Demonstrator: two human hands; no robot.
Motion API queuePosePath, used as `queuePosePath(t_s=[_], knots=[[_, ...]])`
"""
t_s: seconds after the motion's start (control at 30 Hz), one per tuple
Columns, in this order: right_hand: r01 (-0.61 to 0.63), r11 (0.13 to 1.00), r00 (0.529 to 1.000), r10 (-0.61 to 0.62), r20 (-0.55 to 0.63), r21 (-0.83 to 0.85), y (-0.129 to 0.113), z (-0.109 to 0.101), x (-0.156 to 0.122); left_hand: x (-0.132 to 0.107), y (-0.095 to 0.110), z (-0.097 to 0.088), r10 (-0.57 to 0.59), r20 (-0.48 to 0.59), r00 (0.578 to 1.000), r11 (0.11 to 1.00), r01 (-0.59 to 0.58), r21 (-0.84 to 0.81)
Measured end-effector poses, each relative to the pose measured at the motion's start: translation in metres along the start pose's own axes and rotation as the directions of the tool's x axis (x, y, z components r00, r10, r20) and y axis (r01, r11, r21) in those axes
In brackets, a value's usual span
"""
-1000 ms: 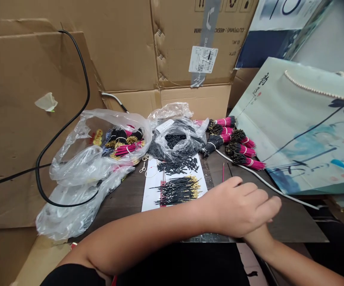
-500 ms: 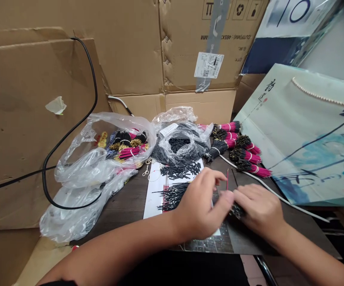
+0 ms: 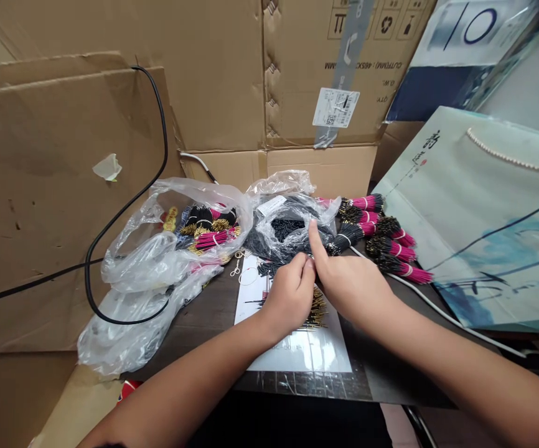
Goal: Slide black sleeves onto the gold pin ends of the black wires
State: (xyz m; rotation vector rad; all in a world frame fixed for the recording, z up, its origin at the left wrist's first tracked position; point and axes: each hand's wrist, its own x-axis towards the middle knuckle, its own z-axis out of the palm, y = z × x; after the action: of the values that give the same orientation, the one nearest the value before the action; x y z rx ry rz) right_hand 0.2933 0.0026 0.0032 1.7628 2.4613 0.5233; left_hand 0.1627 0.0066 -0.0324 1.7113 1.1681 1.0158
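Observation:
My left hand (image 3: 292, 294) is closed over the white sheet (image 3: 292, 354), thumb pressed against the curled fingers. Against it, my right hand (image 3: 356, 283) meets the fingertips, one finger pointing up and the others curled out of sight. Whatever the two hands grip between them is hidden. Below and between them lie loose black wires with gold tips (image 3: 317, 311), partly covered by the hands. Short black tubes (image 3: 269, 267) show just behind my left hand.
An open plastic bag of black tubes (image 3: 285, 229) stands behind. Tied pink and black wire bundles (image 3: 398, 249) lie to the right, beside a paper bag (image 3: 498, 230). At left, a clear bag (image 3: 134, 267) holds more bundles. Cardboard (image 3: 204, 81) walls the back.
My right hand has moved left and up over the sheet, joining my left hand, which has closed. The thin red wire that stood between the hands is out of sight. The view shifted slightly.

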Motion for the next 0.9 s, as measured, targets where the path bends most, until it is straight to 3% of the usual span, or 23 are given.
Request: queuePosePath(t_s=[0.2, 0.33, 0.43, 0.57, 0.63, 0.77, 0.9], knots=[[0.104, 0.995, 0.994, -0.104, -0.043, 0.003, -0.008, 0.000, 0.009, 0.008, -0.017, -0.001, -0.152, 0.088, 0.984, 0.976, 0.164, -0.143], [0.225, 0.974, 0.970, -0.226, -0.094, -0.020, -0.008, -0.006, 0.013, 0.011, -0.022, -0.003, -0.306, 0.169, 0.937, 0.884, 0.345, -0.314], [0.390, 0.920, 0.909, -0.391, -0.145, -0.039, 0.000, -0.011, 0.020, 0.011, -0.018, -0.006, -0.361, 0.226, 0.905, 0.768, 0.426, -0.478], [0.564, 0.822, 0.776, -0.561, -0.289, -0.082, 0.017, -0.011, 0.028, 0.012, -0.013, -0.011, -0.401, 0.291, 0.868, 0.632, 0.493, -0.598], [0.566, 0.820, 0.749, -0.553, -0.365, -0.081, 0.026, -0.008, 0.028, 0.013, -0.013, -0.013, -0.428, 0.313, 0.848, 0.577, 0.523, -0.627], [0.452, 0.892, 0.774, -0.406, -0.485, -0.027, 0.032, 0.002, 0.022, 0.014, -0.013, -0.016, -0.401, 0.371, 0.837, 0.493, 0.539, -0.683], [0.372, 0.927, 0.762, -0.279, -0.585, 0.042, 0.026, 0.011, 0.022, 0.012, -0.012, -0.016, -0.385, 0.448, 0.807, 0.454, 0.589, -0.669]])
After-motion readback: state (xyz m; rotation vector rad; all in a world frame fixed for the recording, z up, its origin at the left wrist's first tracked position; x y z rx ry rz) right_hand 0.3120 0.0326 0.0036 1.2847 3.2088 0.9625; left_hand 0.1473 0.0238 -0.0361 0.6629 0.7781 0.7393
